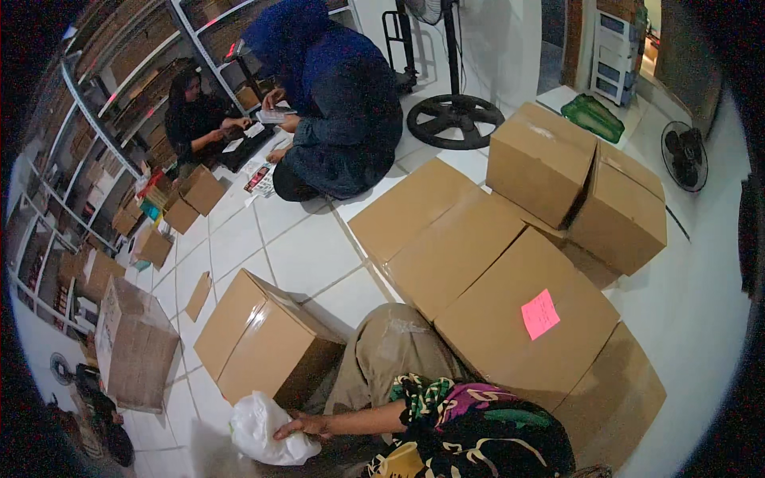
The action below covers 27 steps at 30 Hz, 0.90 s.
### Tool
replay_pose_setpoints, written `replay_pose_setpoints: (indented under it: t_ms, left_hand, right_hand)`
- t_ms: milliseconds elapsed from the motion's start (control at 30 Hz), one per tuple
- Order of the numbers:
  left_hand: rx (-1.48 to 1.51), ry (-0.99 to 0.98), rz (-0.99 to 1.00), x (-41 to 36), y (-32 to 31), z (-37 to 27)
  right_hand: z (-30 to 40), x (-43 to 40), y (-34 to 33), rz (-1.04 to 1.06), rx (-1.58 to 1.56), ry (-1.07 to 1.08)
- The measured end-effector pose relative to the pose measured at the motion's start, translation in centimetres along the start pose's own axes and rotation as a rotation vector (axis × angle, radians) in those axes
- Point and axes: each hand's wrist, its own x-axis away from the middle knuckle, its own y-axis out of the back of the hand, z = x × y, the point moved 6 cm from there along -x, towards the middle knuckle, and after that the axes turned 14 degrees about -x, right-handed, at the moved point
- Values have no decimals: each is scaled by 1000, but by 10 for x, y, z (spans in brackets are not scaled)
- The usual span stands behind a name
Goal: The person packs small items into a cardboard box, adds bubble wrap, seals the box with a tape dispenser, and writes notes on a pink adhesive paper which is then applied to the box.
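My right hand point(302, 425) grips a white plastic bag point(266, 430) at the bottom left of centre; its contents are hidden. My left hand is out of view. Just beyond the bag stands a closed, taped cardboard box point(257, 334). My raised knee point(394, 340), in tan trousers, lies between that box and a group of large cardboard boxes. The nearest large box point(526, 358) of that group bears a pink sticky note point(540, 315) with writing. Behind it a taped box point(442, 239) adjoins, and two smaller boxes point(541, 161) point(621, 209) stand at the back right.
A person in dark blue point(346, 101) sits at the top centre, facing a person in black point(194, 119); both handle small items. Shelving point(98, 137) lines the left, with small boxes point(203, 190) before it. A tall carton point(137, 346) stands left. A fan base point(455, 122) is beyond the boxes.
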Motion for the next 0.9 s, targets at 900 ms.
replay_pose_setpoints:
  t_ms: [900]
  left_hand:
    - [1336, 447, 200, 2, -166, -2]
  right_hand:
    - [69, 23, -1, -156, 780, 756]
